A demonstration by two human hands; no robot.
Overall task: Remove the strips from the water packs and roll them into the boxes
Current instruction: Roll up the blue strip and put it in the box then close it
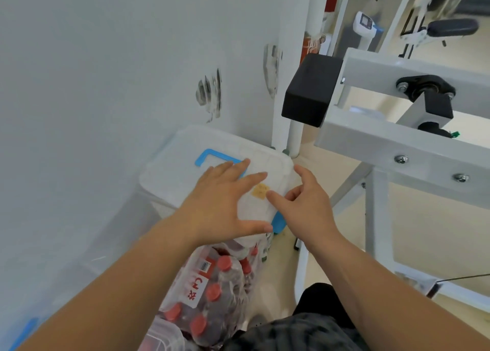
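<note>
A translucent plastic box (175, 170) with a white lid, blue handle and blue side latch (279, 223) stands against the wall. My left hand (222, 199) lies flat on its lid, fingers straight and spread. My right hand (305, 199) is at the lid's right edge, its fingers curled around the rim and its thumb on top beside a small yellow sticker (261, 191). Below the box lies a shrink-wrapped pack of red-capped water bottles (212, 292) with a red-and-white label. No loose strip shows.
A white metal gym machine frame (397, 143) with a black pad (310, 93) juts in close on the right. The scuffed white wall is at the left. Another translucent box (111, 244) sits at the lower left, and a small container (164, 334) near the bottom edge.
</note>
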